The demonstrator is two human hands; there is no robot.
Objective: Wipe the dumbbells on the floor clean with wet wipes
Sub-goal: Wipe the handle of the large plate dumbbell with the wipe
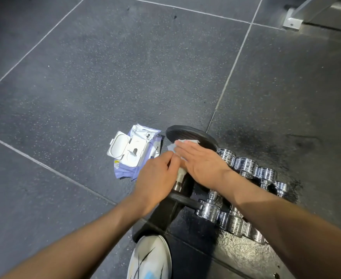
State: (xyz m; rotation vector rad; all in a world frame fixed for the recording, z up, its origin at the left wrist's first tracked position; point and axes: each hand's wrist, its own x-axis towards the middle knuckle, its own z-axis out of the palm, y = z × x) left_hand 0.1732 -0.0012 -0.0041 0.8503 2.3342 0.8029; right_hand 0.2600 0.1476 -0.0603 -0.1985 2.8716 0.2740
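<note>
Head view: mid-wipe, first of several. Right hand [201,164] flat, pressing wipe [186,141] onto black dumbbell [183,132] beneath. Left hand [155,178] curled at handle [180,175], grip unclear. Chrome dumbbells [246,165] right of hands, probably undone; open pack [134,150] left.

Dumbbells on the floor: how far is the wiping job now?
Done: the wipes pack is open, one wet wipe is out. In hand: the right hand presses the wipe flat on the far head of the black dumbbell; the left hand grips its handle. Remaining: the chrome dumbbells beside it; whether they are already wiped I cannot tell.
</note>
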